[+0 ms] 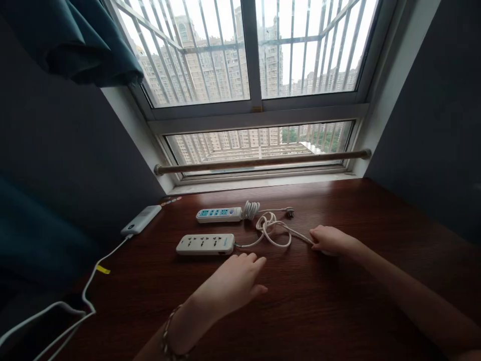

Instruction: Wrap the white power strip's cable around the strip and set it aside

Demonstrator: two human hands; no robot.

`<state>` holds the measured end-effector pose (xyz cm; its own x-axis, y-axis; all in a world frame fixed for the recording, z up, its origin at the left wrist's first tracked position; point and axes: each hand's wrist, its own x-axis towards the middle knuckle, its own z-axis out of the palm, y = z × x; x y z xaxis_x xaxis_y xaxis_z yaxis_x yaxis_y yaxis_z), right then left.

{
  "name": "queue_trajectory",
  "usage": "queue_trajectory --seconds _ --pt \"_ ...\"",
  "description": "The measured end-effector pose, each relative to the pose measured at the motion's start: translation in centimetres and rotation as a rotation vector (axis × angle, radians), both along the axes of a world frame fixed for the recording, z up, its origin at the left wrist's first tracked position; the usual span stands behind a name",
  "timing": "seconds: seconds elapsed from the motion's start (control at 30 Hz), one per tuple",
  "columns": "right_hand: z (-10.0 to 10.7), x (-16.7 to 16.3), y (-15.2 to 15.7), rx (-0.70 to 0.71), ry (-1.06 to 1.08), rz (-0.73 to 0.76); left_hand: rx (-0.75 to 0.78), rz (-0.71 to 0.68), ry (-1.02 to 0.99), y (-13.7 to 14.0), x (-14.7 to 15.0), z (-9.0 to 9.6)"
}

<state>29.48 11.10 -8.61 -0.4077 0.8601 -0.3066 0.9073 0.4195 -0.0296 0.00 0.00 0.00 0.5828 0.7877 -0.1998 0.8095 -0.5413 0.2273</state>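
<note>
A white power strip (195, 245) with several sockets lies on the brown table. Its white cord (276, 243) runs right in loose, tangled loops. My right hand (327, 240) is closed around the cord's far end, and the plug there is mostly hidden under the fingers. Just in front of the strip's right end hovers my left hand (240, 276), palm down with fingers apart, holding nothing. Behind lies a second power strip (219, 215) with blue sockets. Its cord is wound into a tight coil (251, 210), ending in a dark-pronged plug (289, 212).
At the table's left edge is a white box-shaped device (142, 220) with a white cable (90, 286) bearing a yellow tag (102, 269). A wooden rail (263, 162) crosses the window at the back. A blue curtain (86, 45) hangs at upper left.
</note>
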Motion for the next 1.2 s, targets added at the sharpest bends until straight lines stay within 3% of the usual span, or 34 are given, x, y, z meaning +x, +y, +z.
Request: queue_trajectory --seconds 0.2,0.33,0.47,0.67,0.77,0.87,0.97,1.07,1.2 --pt "0.8 0.5 -0.4 0.120 -0.007 0.038 -0.002 0.126 -0.097 3.9 -1.5 -1.6" --pt "2.3 0.5 -0.8 0.347 0.008 0.002 0.071 0.218 -0.279 6.6 -2.0 -3.2" --pt "4.0 0.0 -1.9 0.625 0.094 0.023 0.111 0.337 -0.588 9.4 -1.5 -5.9" --pt "5.3 -0.8 -3.1 0.927 0.242 0.117 -0.158 0.474 -1.032 11.1 -0.7 -8.0" --pt "6.1 -1.4 -3.3 1.009 0.367 0.287 -0.295 0.519 -1.200 11.1 -0.7 -8.4" --pt "7.5 -2.7 -3.6 1.068 0.438 0.485 -0.361 0.538 -1.332 11.3 -0.8 -9.0" --pt "9.2 -4.4 -4.3 1.064 0.406 0.582 -0.374 0.508 -1.450 11.5 -0.7 -9.5" --pt "10.7 -6.2 -4.9 1.046 0.408 0.616 -0.390 0.479 -1.540 11.6 -0.7 -9.7" --pt "11.7 -7.9 -5.8 0.948 0.424 0.542 -0.370 0.506 -1.635 11.7 -0.9 -9.7"
